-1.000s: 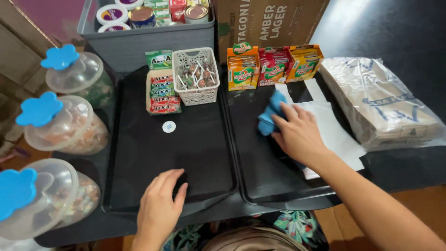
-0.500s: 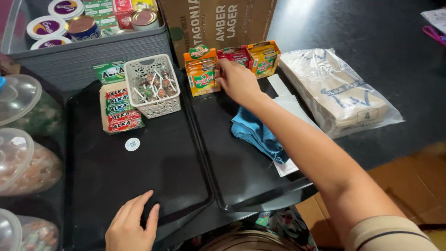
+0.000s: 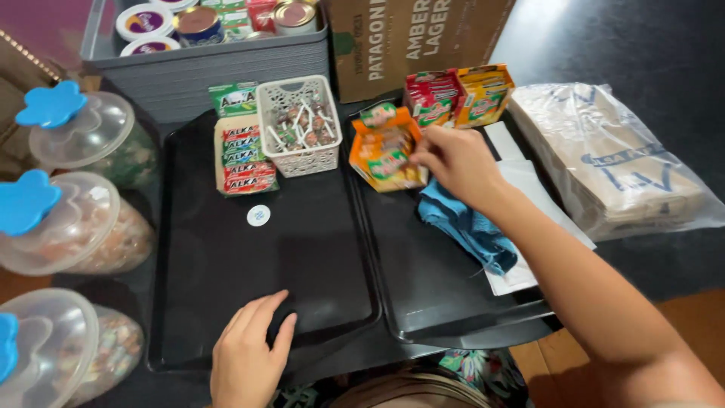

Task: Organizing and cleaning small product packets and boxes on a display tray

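Right hand (image 3: pixel 453 162) hides the near edge of the orange box (image 3: pixel 385 155); fingers curl onto the box's right side, gripping it. Box is cardboard, open-topped, tilted, w/ sachets inside, sitting at 12 o'clock on the right tray (image 3: pixel 423 302). Exact finger contact is hard to see.

Left hand (image 3: pixel 249 355) lies flat, fingers spread and holding nothing, on the near edge of the left tray (image 3: pixel 226 279); wrist cut off by the frame bottom.

Both trays are black, smooth, rimmed rectangles, side by side & touching. A blue cloth (image 3: pixel 464 223), crumpled, lies under the right forearm, partly hidden; white paper (image 3: pixel 521 276) sticks out at its 5 o'clock.

On the left tray at 12: a white lattice basket (image 3: pixel 298 128) of lollipops, w/ a flat candy box (image 3: pixel 242 155) just at its 9. A small round sticker (image 3: pixel 258 215) sits alone mid-tray.

At 1 o'clock from the orange box: red box (image 3: pixel 427 94) & yellow box (image 3: pixel 483 91). Clear plastic bag (image 3: pixel 612 159) over brown paper at 3. Clear jars (image 3: pixel 83 219) w/ blue lids at 9, cut off by the left frame edge. Grey bin (image 3: pixel 204 72) of tins at 11, top cropped.
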